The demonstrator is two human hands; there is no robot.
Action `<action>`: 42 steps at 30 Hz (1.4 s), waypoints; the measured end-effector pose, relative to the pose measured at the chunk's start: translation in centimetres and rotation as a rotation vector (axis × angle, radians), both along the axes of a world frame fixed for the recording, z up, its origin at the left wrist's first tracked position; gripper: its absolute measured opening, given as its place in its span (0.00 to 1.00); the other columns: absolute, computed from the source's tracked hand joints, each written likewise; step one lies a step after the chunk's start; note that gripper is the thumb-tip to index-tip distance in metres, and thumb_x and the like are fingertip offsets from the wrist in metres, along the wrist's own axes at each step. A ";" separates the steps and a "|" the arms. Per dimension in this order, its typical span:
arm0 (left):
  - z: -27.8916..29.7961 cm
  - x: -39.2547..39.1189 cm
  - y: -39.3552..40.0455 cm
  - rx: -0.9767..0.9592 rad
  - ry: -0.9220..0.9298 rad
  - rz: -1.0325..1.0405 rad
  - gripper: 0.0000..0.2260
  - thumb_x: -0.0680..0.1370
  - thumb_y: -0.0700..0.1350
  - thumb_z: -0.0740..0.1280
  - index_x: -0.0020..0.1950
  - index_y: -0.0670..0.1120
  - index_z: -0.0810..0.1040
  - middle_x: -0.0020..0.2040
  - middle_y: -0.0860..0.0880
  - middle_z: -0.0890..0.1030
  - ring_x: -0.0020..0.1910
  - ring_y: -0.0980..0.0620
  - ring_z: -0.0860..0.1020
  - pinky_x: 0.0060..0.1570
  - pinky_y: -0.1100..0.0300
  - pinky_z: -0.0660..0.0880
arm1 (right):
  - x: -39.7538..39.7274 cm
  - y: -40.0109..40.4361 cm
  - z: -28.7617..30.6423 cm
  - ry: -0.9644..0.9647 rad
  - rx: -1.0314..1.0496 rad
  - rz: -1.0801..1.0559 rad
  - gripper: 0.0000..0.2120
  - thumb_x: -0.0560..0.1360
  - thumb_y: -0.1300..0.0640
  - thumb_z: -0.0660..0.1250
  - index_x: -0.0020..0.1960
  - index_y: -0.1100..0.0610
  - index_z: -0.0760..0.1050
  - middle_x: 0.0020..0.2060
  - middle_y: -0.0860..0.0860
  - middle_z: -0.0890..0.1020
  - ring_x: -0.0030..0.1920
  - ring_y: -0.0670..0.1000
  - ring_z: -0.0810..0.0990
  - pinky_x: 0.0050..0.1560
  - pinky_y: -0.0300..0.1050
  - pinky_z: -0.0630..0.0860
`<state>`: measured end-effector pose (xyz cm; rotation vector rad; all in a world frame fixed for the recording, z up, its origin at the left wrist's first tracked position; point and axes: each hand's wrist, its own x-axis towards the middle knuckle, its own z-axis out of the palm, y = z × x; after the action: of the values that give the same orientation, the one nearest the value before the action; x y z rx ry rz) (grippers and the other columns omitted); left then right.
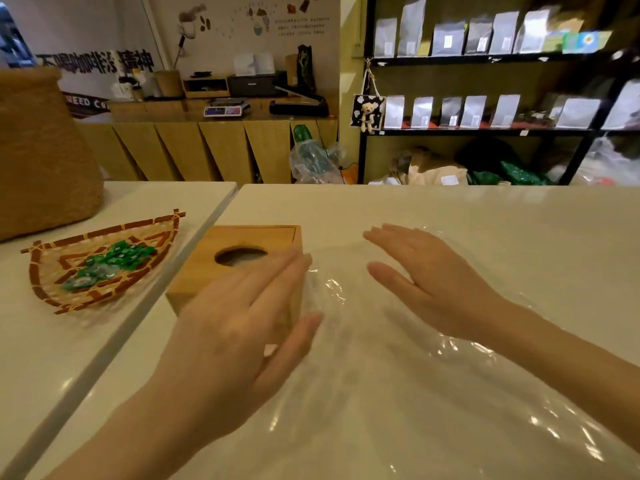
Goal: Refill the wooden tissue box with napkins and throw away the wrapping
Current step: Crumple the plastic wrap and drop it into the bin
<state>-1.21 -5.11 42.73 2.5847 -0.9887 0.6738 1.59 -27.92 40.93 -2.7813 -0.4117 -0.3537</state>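
The wooden tissue box (221, 271) stands on the white table (485, 216), its round top hole showing something pale inside. Clear plastic wrapping (398, 375) lies spread flat on the table to the right of the box and reaches toward me. My left hand (242, 327) hovers flat and blurred over the box's near right corner and the wrapping's left edge, fingers apart, holding nothing. Over the far part of the wrapping, my right hand (426, 282) is also flat with fingers extended. No loose napkins are visible.
A woven bamboo tray (45, 271) with green wrapped candies sits on the adjoining table at left, beside a large woven basket (41, 150). Beyond the table stand a wooden counter (221, 147) and black shelves (485, 60) with pouches.
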 end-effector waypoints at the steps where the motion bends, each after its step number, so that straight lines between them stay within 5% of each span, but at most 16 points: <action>1: -0.5 -0.8 -1.5 -0.008 0.060 -0.050 0.24 0.77 0.58 0.51 0.61 0.44 0.76 0.58 0.50 0.80 0.54 0.58 0.77 0.56 0.66 0.71 | -0.1 -2.1 -0.3 0.039 -0.007 -0.065 0.30 0.75 0.37 0.45 0.73 0.50 0.58 0.73 0.48 0.63 0.74 0.46 0.56 0.71 0.40 0.50; 4: -3.7 -1.6 -4.8 0.266 0.251 0.011 0.31 0.76 0.61 0.44 0.46 0.46 0.84 0.45 0.51 0.86 0.44 0.58 0.84 0.40 0.66 0.77 | -1.2 -8.1 -2.2 0.181 -0.113 -0.258 0.27 0.78 0.42 0.50 0.73 0.54 0.57 0.74 0.51 0.61 0.74 0.49 0.55 0.71 0.43 0.52; 7: -6.4 -1.1 -7.0 0.460 0.362 0.149 0.37 0.75 0.63 0.40 0.40 0.44 0.84 0.41 0.47 0.86 0.43 0.54 0.84 0.36 0.64 0.79 | -2.8 -12.2 -4.1 0.286 -0.205 -0.395 0.39 0.73 0.33 0.42 0.74 0.58 0.53 0.75 0.55 0.56 0.75 0.52 0.52 0.73 0.46 0.50; 11: -7.3 -0.2 -8.4 0.515 0.333 0.251 0.39 0.74 0.65 0.39 0.55 0.40 0.80 0.55 0.41 0.83 0.56 0.45 0.80 0.49 0.56 0.78 | -3.9 -15.0 -5.7 0.293 -0.197 -0.439 0.40 0.72 0.32 0.42 0.71 0.60 0.58 0.74 0.56 0.60 0.74 0.54 0.54 0.73 0.49 0.51; 13: -6.7 0.9 -9.4 0.497 0.391 0.238 0.45 0.67 0.71 0.34 0.71 0.43 0.61 0.73 0.39 0.62 0.73 0.45 0.61 0.67 0.55 0.64 | -3.7 -15.8 -6.2 0.230 -0.140 -0.394 0.39 0.69 0.29 0.43 0.66 0.57 0.65 0.68 0.54 0.68 0.72 0.56 0.59 0.72 0.53 0.56; 15: -6.2 2.1 -10.1 0.417 0.543 0.261 0.50 0.58 0.75 0.34 0.74 0.51 0.46 0.77 0.42 0.45 0.76 0.47 0.44 0.73 0.54 0.49 | -3.3 -16.7 -6.7 0.196 -0.025 -0.371 0.39 0.66 0.29 0.46 0.63 0.55 0.68 0.64 0.54 0.72 0.70 0.56 0.62 0.70 0.54 0.60; 20: -7.3 4.3 -11.3 0.210 0.607 0.260 0.45 0.57 0.72 0.40 0.73 0.59 0.43 0.77 0.42 0.49 0.76 0.48 0.43 0.73 0.50 0.43 | -3.5 -16.7 -6.7 0.082 0.377 -0.326 0.30 0.69 0.39 0.60 0.69 0.49 0.65 0.57 0.49 0.78 0.59 0.52 0.74 0.61 0.51 0.69; 23: -7.8 3.8 -11.3 -0.110 0.678 0.177 0.42 0.61 0.69 0.54 0.73 0.57 0.52 0.74 0.50 0.59 0.73 0.52 0.55 0.72 0.52 0.50 | -4.2 -16.2 -6.6 0.037 0.513 -0.312 0.29 0.74 0.51 0.66 0.71 0.45 0.60 0.49 0.47 0.77 0.46 0.48 0.75 0.50 0.43 0.68; 27: -7.4 3.7 -11.1 -0.541 0.684 0.110 0.31 0.67 0.50 0.72 0.65 0.61 0.64 0.68 0.51 0.68 0.61 0.56 0.70 0.58 0.58 0.66 | -4.8 -15.7 -6.3 -0.015 0.754 -0.317 0.27 0.73 0.61 0.67 0.66 0.41 0.65 0.37 0.53 0.78 0.31 0.44 0.76 0.39 0.32 0.74; 30: -7.0 3.5 -11.1 -0.832 0.809 0.093 0.28 0.70 0.37 0.71 0.62 0.62 0.67 0.65 0.48 0.71 0.54 0.53 0.78 0.52 0.54 0.74 | -4.7 -15.7 -6.0 0.010 0.858 -0.290 0.17 0.72 0.62 0.68 0.55 0.45 0.77 0.32 0.54 0.80 0.30 0.46 0.77 0.35 0.32 0.74; 34: -6.7 4.1 -10.3 -1.011 0.994 0.100 0.25 0.65 0.41 0.74 0.58 0.61 0.75 0.64 0.45 0.75 0.54 0.49 0.80 0.56 0.52 0.75 | -4.8 -15.7 -5.3 0.025 1.014 -0.310 0.08 0.70 0.62 0.70 0.41 0.50 0.83 0.29 0.45 0.83 0.31 0.44 0.79 0.34 0.33 0.74; 39: -5.9 4.7 -9.8 -1.174 1.188 -0.009 0.26 0.56 0.40 0.75 0.54 0.47 0.80 0.44 0.49 0.86 0.36 0.57 0.83 0.34 0.66 0.80 | -5.1 -16.4 -3.5 0.034 1.145 -0.288 0.06 0.70 0.61 0.70 0.41 0.51 0.83 0.30 0.45 0.84 0.33 0.42 0.80 0.33 0.33 0.76; 42: -5.2 4.9 -9.5 -1.122 1.152 -0.026 0.29 0.51 0.47 0.80 0.51 0.48 0.81 0.42 0.51 0.87 0.37 0.61 0.83 0.37 0.69 0.80 | -5.2 -16.7 -2.4 0.040 1.149 -0.224 0.09 0.69 0.63 0.70 0.45 0.51 0.82 0.35 0.49 0.85 0.39 0.44 0.82 0.44 0.35 0.77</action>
<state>3.68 -14.61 37.51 1.4654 -0.1227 -0.2859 -3.64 -44.63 38.50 -1.6917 0.1203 -0.4070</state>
